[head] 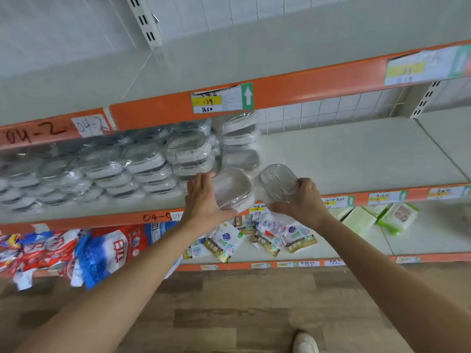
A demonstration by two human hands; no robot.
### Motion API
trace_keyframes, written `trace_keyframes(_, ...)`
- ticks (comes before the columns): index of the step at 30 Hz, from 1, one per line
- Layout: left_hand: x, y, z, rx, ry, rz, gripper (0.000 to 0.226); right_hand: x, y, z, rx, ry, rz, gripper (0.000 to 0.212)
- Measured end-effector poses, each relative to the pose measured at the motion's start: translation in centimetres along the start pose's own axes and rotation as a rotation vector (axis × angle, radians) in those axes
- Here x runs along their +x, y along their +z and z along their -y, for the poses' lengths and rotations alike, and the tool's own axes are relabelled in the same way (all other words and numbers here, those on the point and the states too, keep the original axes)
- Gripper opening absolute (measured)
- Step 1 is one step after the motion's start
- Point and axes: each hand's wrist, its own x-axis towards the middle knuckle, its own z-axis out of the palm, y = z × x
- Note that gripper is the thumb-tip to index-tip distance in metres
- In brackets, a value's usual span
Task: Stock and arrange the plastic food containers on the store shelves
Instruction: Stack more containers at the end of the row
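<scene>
My left hand (204, 200) grips a wrapped rectangular plastic food container (233, 188), tilted with its open side toward me, at the front edge of the middle shelf (344, 154). My right hand (303, 202) holds a second clear container (279, 182) showing its ribbed side, just right of the first. Both are held close together, slightly above the shelf's front edge. Behind and to the left, several rows of stacked wrapped containers (142, 164) fill the same shelf, with a taller stack (239, 141) at their right end.
The middle shelf's right half is bare white board. An orange rail with price labels (221, 99) fronts the bare upper shelf. Below, blue and red bags (102, 253), small sachets (270, 238) and green-white packs (392, 217) lie on the lower shelf. Wooden floor and my shoe (305, 343) below.
</scene>
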Motion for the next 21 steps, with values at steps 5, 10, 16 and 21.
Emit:
trace_keyframes(5, -3.5, -3.7, 0.4, 0.014, 0.012, -0.031, 0.088, -4.0, -1.2, 2.2, -0.009, -0.062, 0.043, 0.101)
trace_keyframes(10, -5.6, -9.1, -0.7, -0.032, 0.077, -0.056, 0.083, -7.6, -5.8, 6.3, -0.040, -0.151, 0.044, 0.102)
trace_keyframes(16, -6.1, -14.0, -3.6, -0.070, 0.177, -0.063, 0.091, -9.9, -12.2, 10.6, -0.083, -0.207, 0.020, 0.088)
trace_keyframes(21, -4.9, -16.6, -6.2, -0.068, 0.307, -0.201, 0.085, -11.5, -16.8, 12.7, -0.114, -0.265, -0.078, 0.084)
